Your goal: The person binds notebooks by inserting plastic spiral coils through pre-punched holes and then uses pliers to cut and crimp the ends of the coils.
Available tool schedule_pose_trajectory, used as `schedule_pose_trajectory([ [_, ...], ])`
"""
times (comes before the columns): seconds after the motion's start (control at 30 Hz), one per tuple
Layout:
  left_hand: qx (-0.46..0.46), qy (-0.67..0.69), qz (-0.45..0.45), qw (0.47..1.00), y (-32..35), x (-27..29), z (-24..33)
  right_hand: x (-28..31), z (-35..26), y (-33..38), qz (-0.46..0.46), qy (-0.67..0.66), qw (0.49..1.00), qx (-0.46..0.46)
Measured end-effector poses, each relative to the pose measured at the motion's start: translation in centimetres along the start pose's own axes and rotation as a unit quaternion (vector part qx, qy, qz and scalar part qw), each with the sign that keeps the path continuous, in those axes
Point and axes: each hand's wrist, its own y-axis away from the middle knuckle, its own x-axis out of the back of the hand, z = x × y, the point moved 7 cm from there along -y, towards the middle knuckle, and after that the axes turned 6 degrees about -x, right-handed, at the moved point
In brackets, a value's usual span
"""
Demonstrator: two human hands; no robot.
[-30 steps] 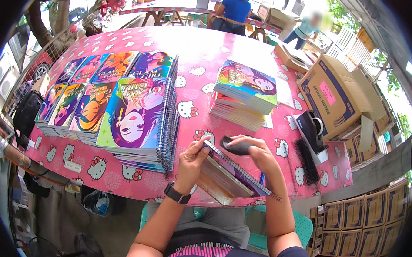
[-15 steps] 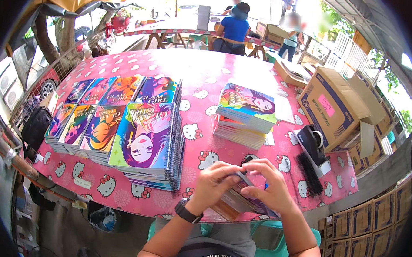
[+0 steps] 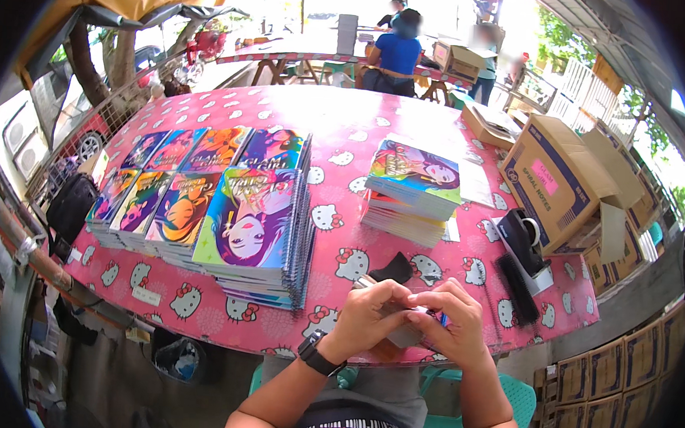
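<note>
Pink cloth printed with white cat faces covers the table [image 3: 220, 333] under the grip. The left hand [image 3: 372, 320] is closed around a greyish book-like piece [image 3: 403, 337] at the table's near edge; the fingers hide most of it. The right hand [image 3: 455, 319] meets it there, thumb and fingertips bent together, though whether they pinch anything cannot be told. A dark watch [image 3: 317, 352] sits on the left wrist. Just beyond the hands lies a black object [image 3: 396, 268]. To the right of the grip are a bundle of black coils [image 3: 517, 290] and a white box [image 3: 542, 282] with a black item [image 3: 523, 240] in it. To the left stand stacks of spiral notebooks [image 3: 249, 228], their bright covers carrying shiny stylised lettering; a small white label [image 3: 146, 295] with print lies nearer the table edge. Straight beyond the hands is another stack of notebooks [image 3: 416, 173], similarly lettered. Farther right, an open carton [image 3: 568, 168] bears a pink lettered label [image 3: 541, 176] and dark capitals; low on that side, piled cartons [image 3: 606, 379] show dark printed panels. Well beyond the hands, a person in a blue top [image 3: 398, 54] sits at another table [image 3: 289, 55].
</note>
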Motion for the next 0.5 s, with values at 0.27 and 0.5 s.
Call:
schedule_pose_trajectory([
  [0.27, -0.055, -0.119, -0.024, 0.991, 0.0, -1.1, -0.9, 0.4, -0.4, 1.1, 0.099, 0.055, 0.994, -0.014],
  [0.5, -0.087, -0.111, -0.014, 0.990, -1.2, -1.1, -0.8, 0.7, 0.5, 0.3, 0.075, 0.069, 0.995, 0.013],
])
